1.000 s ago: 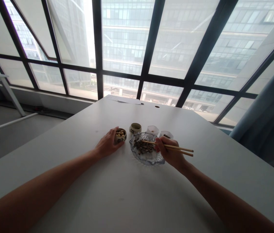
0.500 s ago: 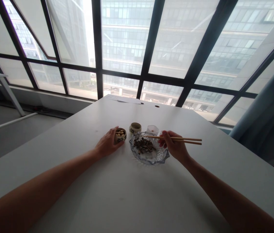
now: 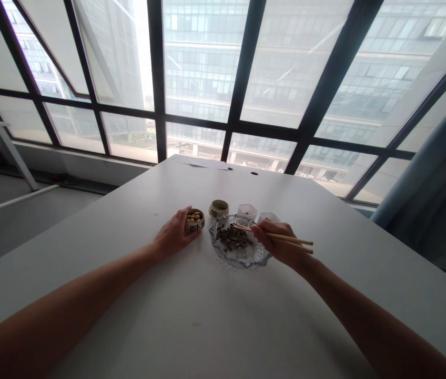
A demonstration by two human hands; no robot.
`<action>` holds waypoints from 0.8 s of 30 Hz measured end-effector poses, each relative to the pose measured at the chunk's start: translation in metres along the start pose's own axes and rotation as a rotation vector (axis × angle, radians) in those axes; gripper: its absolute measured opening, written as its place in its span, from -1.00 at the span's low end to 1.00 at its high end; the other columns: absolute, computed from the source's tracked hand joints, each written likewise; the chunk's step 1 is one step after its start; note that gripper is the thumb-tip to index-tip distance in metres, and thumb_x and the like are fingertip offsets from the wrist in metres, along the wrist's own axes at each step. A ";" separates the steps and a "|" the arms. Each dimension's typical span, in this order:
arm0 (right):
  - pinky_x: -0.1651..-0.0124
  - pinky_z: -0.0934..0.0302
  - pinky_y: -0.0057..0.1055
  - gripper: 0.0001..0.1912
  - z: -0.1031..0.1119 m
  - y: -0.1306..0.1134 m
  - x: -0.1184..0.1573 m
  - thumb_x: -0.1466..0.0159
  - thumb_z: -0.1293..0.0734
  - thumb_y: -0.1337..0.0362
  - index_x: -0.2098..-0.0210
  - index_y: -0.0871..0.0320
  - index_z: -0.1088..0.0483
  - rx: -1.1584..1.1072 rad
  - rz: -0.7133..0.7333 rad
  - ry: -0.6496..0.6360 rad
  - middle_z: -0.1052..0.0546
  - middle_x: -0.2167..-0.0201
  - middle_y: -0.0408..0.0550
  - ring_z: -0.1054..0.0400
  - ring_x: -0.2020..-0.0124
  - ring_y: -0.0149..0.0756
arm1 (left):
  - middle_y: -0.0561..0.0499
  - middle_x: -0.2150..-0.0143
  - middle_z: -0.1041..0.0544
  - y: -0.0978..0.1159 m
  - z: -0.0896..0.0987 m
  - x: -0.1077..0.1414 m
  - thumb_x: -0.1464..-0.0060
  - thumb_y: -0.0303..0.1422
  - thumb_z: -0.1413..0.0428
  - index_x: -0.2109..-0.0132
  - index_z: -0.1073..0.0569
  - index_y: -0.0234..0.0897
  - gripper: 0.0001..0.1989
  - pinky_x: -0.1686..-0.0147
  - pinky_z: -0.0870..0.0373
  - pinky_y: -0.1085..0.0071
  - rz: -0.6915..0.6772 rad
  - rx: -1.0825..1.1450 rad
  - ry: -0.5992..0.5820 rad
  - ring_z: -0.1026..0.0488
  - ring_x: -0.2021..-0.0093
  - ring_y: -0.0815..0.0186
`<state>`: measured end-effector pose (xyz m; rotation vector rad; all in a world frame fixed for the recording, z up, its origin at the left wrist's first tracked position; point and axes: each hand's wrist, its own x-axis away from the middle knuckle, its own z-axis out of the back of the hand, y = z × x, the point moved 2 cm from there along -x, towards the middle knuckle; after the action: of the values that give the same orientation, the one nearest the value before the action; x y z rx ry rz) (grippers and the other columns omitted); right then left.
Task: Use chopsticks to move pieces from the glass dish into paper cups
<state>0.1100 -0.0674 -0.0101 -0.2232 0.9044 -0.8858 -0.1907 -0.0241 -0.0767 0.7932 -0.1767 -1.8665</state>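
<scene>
Two slim, pale wooden chopsticks (image 3: 289, 239) are pinched in the right hand's closed fingers (image 3: 261, 231), tips at dark seeds (image 3: 235, 239) in one scalloped glass bowl (image 3: 242, 264). The left hand (image 3: 171, 236) curls round one of two lettered ceramic cups (image 3: 195, 227); two translucent cups (image 3: 247, 210) stand behind.

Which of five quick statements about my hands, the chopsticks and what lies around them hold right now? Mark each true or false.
1. The left hand is around a lettered cup. True.
2. That cup lies on its side. False: it stands upright, with pale nut-like pieces in it.
3. The right hand holds chopsticks. True.
4. The chopstick tips are over that cup. False: they are over the glass dish.
5. Dark seed-like pieces lie in the dish. True.
</scene>
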 end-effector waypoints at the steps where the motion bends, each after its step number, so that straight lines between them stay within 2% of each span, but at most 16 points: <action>1: 0.53 -0.12 -0.43 -0.53 0.000 -0.001 0.000 -0.35 -0.28 -0.07 0.55 0.11 -0.39 0.034 0.037 -0.038 -0.44 0.64 -0.12 -0.24 0.63 -0.40 | -0.27 -0.35 -0.29 0.000 0.000 0.000 -0.13 -0.05 -0.10 -0.38 -0.11 -0.31 -0.22 -0.25 -0.32 0.03 -0.001 0.001 0.000 -0.35 -0.28 -0.07; 6: 0.55 -0.04 -0.42 -0.52 0.000 -0.003 0.001 -0.40 -0.22 -0.04 0.56 0.10 -0.32 0.103 0.112 -0.089 -0.37 0.66 -0.14 -0.16 0.66 -0.42 | -0.28 -0.34 -0.31 -0.001 -0.001 0.000 -0.12 -0.05 -0.12 -0.37 -0.12 -0.31 -0.22 -0.23 -0.34 0.02 -0.017 0.004 0.013 -0.37 -0.26 -0.07; 16: 0.55 -0.09 -0.41 -0.51 -0.003 -0.005 0.001 -0.39 -0.21 -0.09 0.54 0.07 -0.34 0.076 0.126 -0.093 -0.43 0.65 -0.11 -0.21 0.66 -0.40 | -0.25 -0.32 -0.33 -0.002 -0.001 0.000 -0.12 -0.04 -0.13 -0.38 -0.13 -0.27 -0.22 -0.20 -0.37 0.05 -0.023 0.002 0.027 -0.39 -0.25 -0.05; 19: 0.55 -0.17 -0.42 -0.49 -0.004 0.000 0.002 -0.37 -0.23 -0.12 0.54 0.08 -0.36 0.010 0.056 -0.095 -0.48 0.63 -0.08 -0.29 0.65 -0.38 | -0.26 -0.33 -0.32 -0.002 -0.002 0.000 -0.12 -0.04 -0.13 -0.38 -0.12 -0.27 -0.22 -0.21 -0.37 0.03 -0.019 -0.002 0.024 -0.38 -0.25 -0.06; 24: 0.60 -0.27 -0.42 -0.51 -0.010 0.016 0.002 -0.32 -0.28 -0.16 0.50 0.10 -0.36 -0.266 -0.190 0.016 -0.53 0.61 -0.06 -0.39 0.65 -0.32 | -0.29 -0.33 -0.32 -0.001 -0.001 0.000 -0.12 -0.05 -0.12 -0.38 -0.11 -0.31 -0.22 -0.20 -0.37 -0.01 -0.005 -0.008 0.008 -0.38 -0.25 -0.09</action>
<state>0.1122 -0.0563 -0.0256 -0.5393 1.0275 -0.9420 -0.1911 -0.0232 -0.0779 0.7967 -0.1623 -1.8669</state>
